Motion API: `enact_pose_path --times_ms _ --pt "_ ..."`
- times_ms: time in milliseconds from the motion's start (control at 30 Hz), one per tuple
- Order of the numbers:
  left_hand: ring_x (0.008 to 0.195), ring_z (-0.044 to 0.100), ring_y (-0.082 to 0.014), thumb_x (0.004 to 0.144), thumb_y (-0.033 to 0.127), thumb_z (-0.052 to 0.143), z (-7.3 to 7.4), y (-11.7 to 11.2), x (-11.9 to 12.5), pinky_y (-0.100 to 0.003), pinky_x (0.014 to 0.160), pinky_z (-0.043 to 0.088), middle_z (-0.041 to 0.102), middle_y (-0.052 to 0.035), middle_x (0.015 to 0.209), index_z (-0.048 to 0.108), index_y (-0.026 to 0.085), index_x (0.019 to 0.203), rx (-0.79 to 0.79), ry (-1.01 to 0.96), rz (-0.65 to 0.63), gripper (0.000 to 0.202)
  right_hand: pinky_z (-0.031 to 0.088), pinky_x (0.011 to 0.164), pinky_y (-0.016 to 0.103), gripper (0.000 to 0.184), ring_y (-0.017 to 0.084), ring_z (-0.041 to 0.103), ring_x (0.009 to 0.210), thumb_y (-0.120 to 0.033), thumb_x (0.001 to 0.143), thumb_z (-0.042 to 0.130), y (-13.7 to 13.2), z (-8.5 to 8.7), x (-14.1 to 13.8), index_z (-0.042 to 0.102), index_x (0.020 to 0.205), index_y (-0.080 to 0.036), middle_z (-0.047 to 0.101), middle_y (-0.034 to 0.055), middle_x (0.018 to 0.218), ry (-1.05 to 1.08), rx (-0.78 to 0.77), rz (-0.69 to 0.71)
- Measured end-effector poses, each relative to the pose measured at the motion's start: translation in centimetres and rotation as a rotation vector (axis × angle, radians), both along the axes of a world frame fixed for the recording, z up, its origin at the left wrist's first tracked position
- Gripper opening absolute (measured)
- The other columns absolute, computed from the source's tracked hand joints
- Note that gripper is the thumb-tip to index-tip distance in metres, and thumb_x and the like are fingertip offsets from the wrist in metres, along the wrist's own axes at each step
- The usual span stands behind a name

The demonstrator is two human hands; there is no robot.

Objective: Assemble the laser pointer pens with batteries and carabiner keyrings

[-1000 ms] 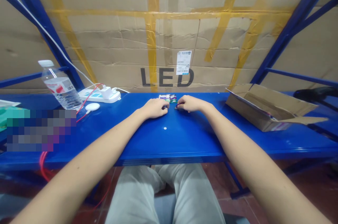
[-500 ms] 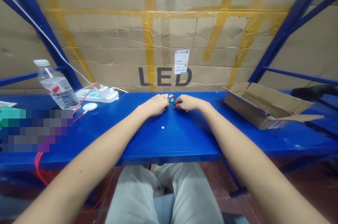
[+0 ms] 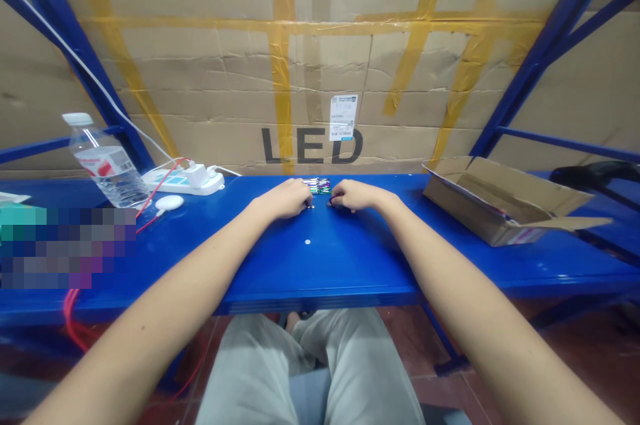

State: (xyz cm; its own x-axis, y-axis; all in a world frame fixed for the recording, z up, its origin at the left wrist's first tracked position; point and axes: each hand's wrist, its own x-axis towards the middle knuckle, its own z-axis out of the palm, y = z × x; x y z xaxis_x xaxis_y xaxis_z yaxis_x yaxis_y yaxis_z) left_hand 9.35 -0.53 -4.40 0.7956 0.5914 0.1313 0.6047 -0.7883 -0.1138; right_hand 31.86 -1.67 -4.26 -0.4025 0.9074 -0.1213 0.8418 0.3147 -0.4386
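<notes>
Both my arms reach forward over a blue metal table (image 3: pixel 320 265). My left hand (image 3: pixel 286 199) and my right hand (image 3: pixel 354 195) rest side by side near the table's back edge, fingers curled around small shiny pieces. A little pile of small colourful metallic parts (image 3: pixel 317 185) lies just behind and between the hands. One tiny piece (image 3: pixel 311 207) sits at my left fingertips. What each hand pinches is too small to name. A small white dot (image 3: pixel 307 242) lies on the table in front of the hands.
A water bottle (image 3: pixel 107 163), a white power strip with plugs and red cable (image 3: pixel 186 180) and a white puck (image 3: pixel 169 203) stand at left. An open cardboard box (image 3: pixel 500 201) lies at right. A big taped cardboard wall marked LED (image 3: pixel 310 145) closes the back.
My left hand has pulled back slightly from the pile, uncovering more of the colourful parts. The view has shifted a little. My right hand has barely moved.
</notes>
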Motion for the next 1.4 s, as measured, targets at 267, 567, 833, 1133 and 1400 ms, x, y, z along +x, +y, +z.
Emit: enact_pose_path --times_ms 267,567,833,1133,1400 --pt "0.09 0.062 -0.0251 0.079 0.013 0.056 0.4 0.2 -0.5 -0.035 0.082 0.044 0.071 -0.0093 0.089 0.077 0.022 0.087 -0.015 0.071 0.029 0.024 0.042 0.05 0.024 0.015 0.012 0.056 0.051 -0.03 0.085 0.066 0.2 -0.1 0.2 0.07 0.088 -0.016 0.066 0.0043 0.074 0.014 -0.018 0.003" --pt "0.084 0.066 -0.0273 0.081 0.022 0.057 1.0 0.1 -2.6 -0.036 0.075 0.047 0.072 -0.0131 0.093 0.07 0.019 0.094 -0.029 -0.007 0.275 0.019 0.042 0.051 0.025 0.016 0.012 0.057 0.05 -0.03 0.087 0.063 -0.1 0.1 0.1 0.07 0.088 -0.016 0.066 0.0042 0.072 -0.007 -0.006 -0.001" --pt "0.065 0.067 -0.0176 0.078 0.026 0.061 0.5 0.8 -2.9 -0.025 0.056 0.045 0.071 -0.0056 0.077 0.06 0.02 0.086 -0.325 -0.115 0.466 0.01 0.041 0.051 0.026 0.016 0.013 0.056 0.051 -0.031 0.088 0.062 -0.6 0.4 -0.3 0.067 0.086 -0.016 0.063 0.0036 0.068 -0.01 -0.011 -0.027" --pt "0.055 0.069 -0.0201 0.078 0.021 0.063 1.7 -0.8 -2.0 -0.028 0.054 0.053 0.073 -0.0085 0.069 0.058 0.016 0.081 -0.572 -0.072 0.652 0.007 0.04 0.052 0.026 0.014 0.013 0.056 0.052 -0.029 0.089 0.061 -0.9 0.6 -0.4 0.066 0.085 -0.016 0.063 0.0037 0.069 -0.018 -0.014 -0.02" --pt "0.081 0.072 -0.0299 0.079 0.026 0.061 1.7 -0.7 -2.0 -0.038 0.071 0.054 0.074 -0.017 0.09 0.062 0.016 0.083 -0.298 -0.108 0.646 0.011 0.042 0.052 0.025 0.017 0.012 0.054 0.05 -0.024 0.089 0.059 -0.7 0.5 -0.4 0.064 0.076 -0.014 0.059 0.0029 0.06 0.129 -0.08 -0.019"
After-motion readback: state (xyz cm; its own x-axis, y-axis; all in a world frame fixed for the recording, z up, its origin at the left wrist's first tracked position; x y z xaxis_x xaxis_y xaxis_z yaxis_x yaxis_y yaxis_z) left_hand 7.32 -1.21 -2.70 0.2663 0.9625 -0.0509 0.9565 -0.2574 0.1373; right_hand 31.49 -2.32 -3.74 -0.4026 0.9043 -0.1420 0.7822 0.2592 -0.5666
